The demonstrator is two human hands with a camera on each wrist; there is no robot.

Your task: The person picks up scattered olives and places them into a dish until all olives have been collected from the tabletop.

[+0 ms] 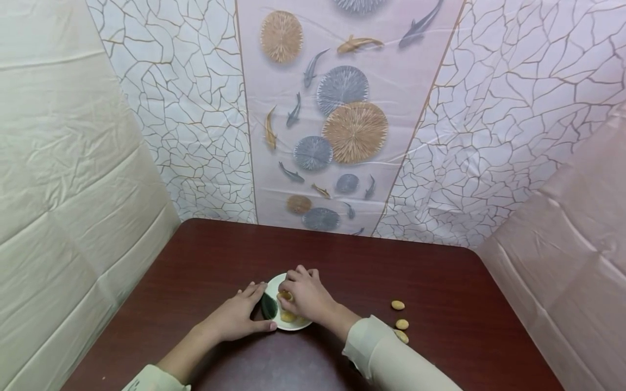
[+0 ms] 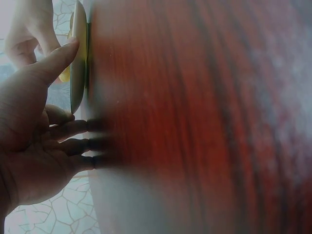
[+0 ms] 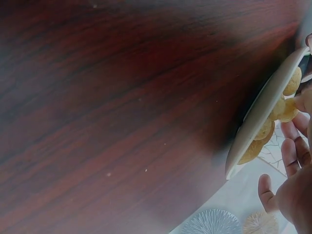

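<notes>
Pinching 1 yellow oval (image 3: 290, 111), the right grip (image 1: 309, 296) is over the plate (image 3: 269, 105), which the left grip (image 1: 235, 315), spread wide, touches.

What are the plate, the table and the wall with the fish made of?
The plate looks smooth and pale, maybe ceramic, maybe hard plastic. The table looks like polished wood, with dark streaks and a soft shine, but could be just a wood-look coating. The fish wall seems covered in printed cloth or thin sheeting, because creases show.
</notes>
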